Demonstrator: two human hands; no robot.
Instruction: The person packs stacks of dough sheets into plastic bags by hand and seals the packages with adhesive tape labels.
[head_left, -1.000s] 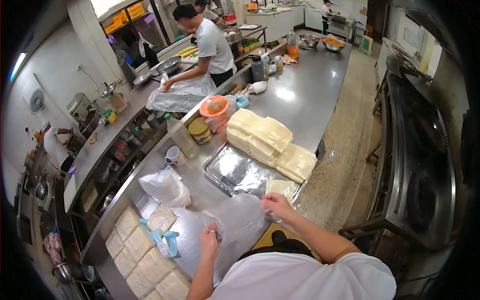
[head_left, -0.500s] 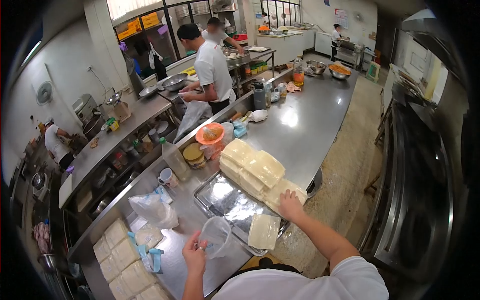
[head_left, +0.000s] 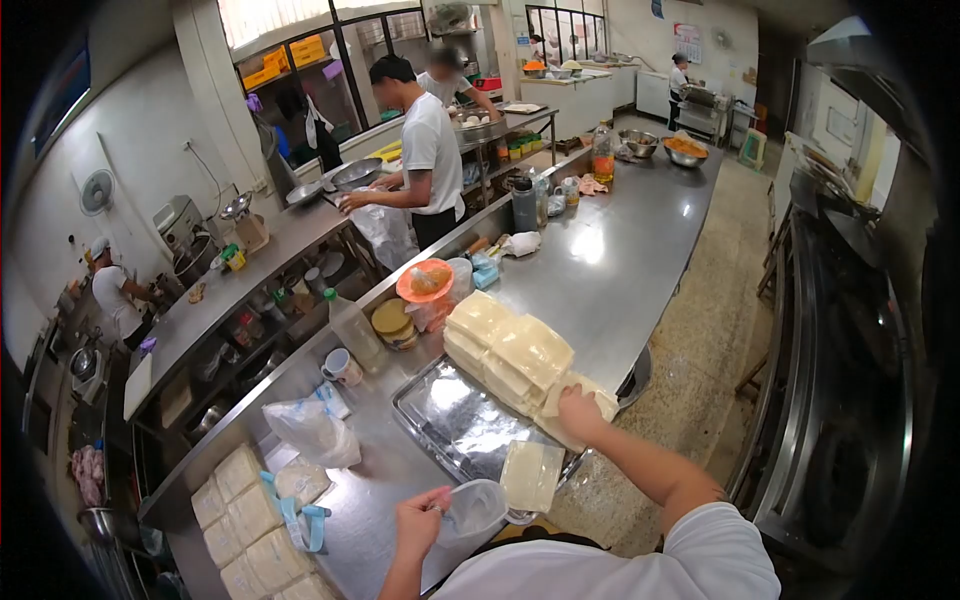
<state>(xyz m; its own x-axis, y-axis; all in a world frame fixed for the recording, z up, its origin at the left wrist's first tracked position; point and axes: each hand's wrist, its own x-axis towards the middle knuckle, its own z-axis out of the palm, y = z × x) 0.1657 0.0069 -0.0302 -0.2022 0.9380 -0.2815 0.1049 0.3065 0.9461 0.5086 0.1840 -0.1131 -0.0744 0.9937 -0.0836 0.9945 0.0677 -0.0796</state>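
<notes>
My left hand [head_left: 420, 517] pinches the rim of a clear plastic bag [head_left: 474, 508], whose mouth gapes toward the right. My right hand [head_left: 580, 410] rests on the near end of the stacked pale wrapper sheets [head_left: 510, 345], fingers curled over the top sheets. These stacks lie along the far right side of a shiny metal tray [head_left: 445, 415]. A separate small stack of sheets [head_left: 531, 474] sits at the tray's near corner, just right of the bag. Packed bags of sheets [head_left: 255, 512] lie in rows at the left, with a light blue strip [head_left: 305, 525] beside them.
A bundle of plastic bags [head_left: 312, 432], a mug [head_left: 343, 367], a plastic bottle [head_left: 355, 333], a yellow-lidded jar [head_left: 393, 322] and an orange dish [head_left: 425, 281] stand along the counter's left edge. A person in white [head_left: 430, 150] works across the counter; others are farther off.
My right hand has left the bag and moved up to the stacked sheets. The bag, earlier stretched between both hands, now hangs open from my left hand. The person opposite has lowered their plastic sheet.
</notes>
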